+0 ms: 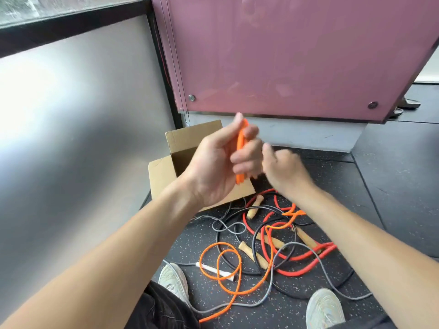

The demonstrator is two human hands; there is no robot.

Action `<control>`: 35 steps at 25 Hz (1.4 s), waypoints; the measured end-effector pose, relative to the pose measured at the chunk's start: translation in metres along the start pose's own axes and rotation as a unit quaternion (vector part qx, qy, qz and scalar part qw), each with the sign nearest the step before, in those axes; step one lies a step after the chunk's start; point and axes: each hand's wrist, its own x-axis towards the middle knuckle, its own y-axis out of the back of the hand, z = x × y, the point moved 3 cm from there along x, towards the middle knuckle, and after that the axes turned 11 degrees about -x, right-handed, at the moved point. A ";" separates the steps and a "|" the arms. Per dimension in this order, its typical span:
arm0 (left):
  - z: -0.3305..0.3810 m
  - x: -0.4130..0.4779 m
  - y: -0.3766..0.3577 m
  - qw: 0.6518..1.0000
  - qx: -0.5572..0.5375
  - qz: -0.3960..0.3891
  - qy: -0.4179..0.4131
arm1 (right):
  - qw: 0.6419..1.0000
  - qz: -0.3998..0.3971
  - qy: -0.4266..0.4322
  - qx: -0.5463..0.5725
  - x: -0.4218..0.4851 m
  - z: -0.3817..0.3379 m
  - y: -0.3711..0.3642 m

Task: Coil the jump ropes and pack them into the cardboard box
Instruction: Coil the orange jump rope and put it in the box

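In the middle of the frame the left hand (221, 160) curls its fingers round a bunch of orange rope (240, 148), held upright. Just right of it the right hand (282, 167) is blurred, fingers curled; I cannot tell whether it holds anything. Behind the left hand the cardboard box (164, 172) stands open on the floor. In the lower middle, a tangle of jump ropes lies on the floor: orange (221, 264), red (297, 270) and grey (332, 276) cords, with wooden handles (253, 255) among them.
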 end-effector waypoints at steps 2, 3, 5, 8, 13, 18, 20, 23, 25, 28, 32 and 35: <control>0.021 0.002 0.014 0.982 0.021 0.120 -0.146 | 0.987 -0.151 0.045 0.026 -0.023 -0.020 -0.025; 0.031 0.001 0.024 0.962 0.023 0.181 -0.204 | 0.977 -0.193 0.079 0.040 -0.036 -0.033 -0.031; 0.047 -0.001 0.044 0.916 -0.013 0.285 -0.284 | 0.958 -0.236 0.162 0.035 -0.060 -0.056 -0.031; 0.061 -0.009 0.066 0.844 0.152 0.394 -0.330 | 0.932 -0.246 0.267 -0.007 -0.081 -0.075 -0.012; 0.032 -0.011 0.048 0.734 0.610 0.294 -0.059 | 0.959 0.064 0.277 0.011 -0.044 -0.049 0.039; -0.029 0.000 0.011 0.915 0.376 0.057 0.131 | 0.966 0.191 0.159 0.070 -0.008 -0.005 0.052; -0.035 0.003 -0.001 0.972 0.208 -0.004 0.111 | 0.973 0.171 0.057 0.142 0.001 0.007 0.053; -0.016 0.007 -0.003 0.998 0.053 -0.029 -0.005 | 0.990 0.080 -0.003 0.114 0.002 0.006 0.038; 0.000 0.005 0.004 0.997 -0.002 -0.004 -0.083 | 0.994 -0.051 0.032 0.089 -0.013 -0.011 0.013; 0.017 -0.002 0.008 0.986 -0.091 0.008 -0.142 | 0.974 -0.198 0.081 0.078 -0.047 -0.042 -0.015; 0.040 0.001 0.028 0.946 -0.030 0.185 -0.263 | 0.964 -0.167 0.193 0.072 -0.064 -0.066 -0.017; 0.040 0.002 0.046 0.843 0.327 0.318 -0.285 | 0.957 -0.091 0.273 -0.014 -0.062 -0.068 -0.003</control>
